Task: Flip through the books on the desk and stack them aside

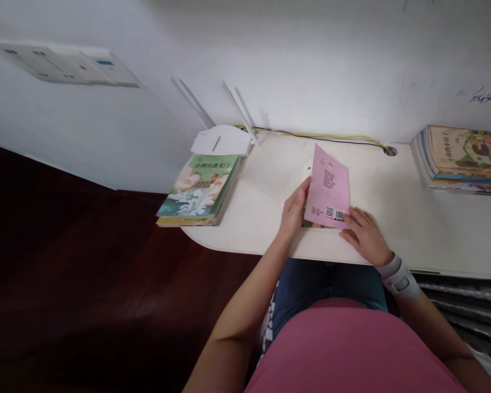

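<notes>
Touching left hand [294, 212] and right hand [365, 234] — pink book [329, 188], between them.

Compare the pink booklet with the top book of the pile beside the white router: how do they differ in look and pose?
The left hand holds the pink booklet at a slant, the right hand at its corner; the top book lies flat, untouched. The booklet's visible side is mostly plain pink with small text and a barcode; the top book shows a colourful picture and a larger title. Both bear printed writing.
</notes>
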Demonstrator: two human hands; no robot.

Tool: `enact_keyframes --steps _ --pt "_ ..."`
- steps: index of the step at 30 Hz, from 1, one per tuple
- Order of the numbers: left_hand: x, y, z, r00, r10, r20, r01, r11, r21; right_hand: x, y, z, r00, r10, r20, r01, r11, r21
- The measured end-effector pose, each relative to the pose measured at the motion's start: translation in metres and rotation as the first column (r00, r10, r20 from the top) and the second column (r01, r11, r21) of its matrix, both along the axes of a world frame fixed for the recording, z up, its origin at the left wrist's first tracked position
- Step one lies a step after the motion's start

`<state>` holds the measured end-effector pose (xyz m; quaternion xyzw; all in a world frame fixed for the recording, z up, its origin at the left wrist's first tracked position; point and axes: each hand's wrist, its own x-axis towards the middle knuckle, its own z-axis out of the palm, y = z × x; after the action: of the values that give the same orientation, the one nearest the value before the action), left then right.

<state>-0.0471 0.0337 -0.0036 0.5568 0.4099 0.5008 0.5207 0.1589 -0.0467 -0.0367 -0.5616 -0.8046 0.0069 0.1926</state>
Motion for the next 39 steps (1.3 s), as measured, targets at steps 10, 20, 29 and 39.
enact_keyframes --steps 10,20,29,39 --pt "0.081 -0.010 0.011 0.793 -0.197 -0.576 0.517 0.718 0.466 0.027 -0.011 0.022 0.817 -0.151 -0.556 0.293 0.940 0.175" --pt "0.113 -0.019 -0.019 0.414 0.164 -0.895 0.724 0.537 0.433 0.082 -0.010 0.012 0.787 -0.330 -0.521 0.399 0.917 0.022" --pt "0.092 -0.013 -0.018 0.530 0.141 -0.836 0.649 0.567 0.507 0.069 -0.006 0.026 0.440 -0.284 -0.852 0.247 0.950 -0.189" --pt "-0.013 -0.043 -0.027 0.609 0.670 -0.424 -0.181 0.638 0.748 0.062 -0.012 0.026 0.474 -0.335 -0.814 0.353 0.919 -0.173"
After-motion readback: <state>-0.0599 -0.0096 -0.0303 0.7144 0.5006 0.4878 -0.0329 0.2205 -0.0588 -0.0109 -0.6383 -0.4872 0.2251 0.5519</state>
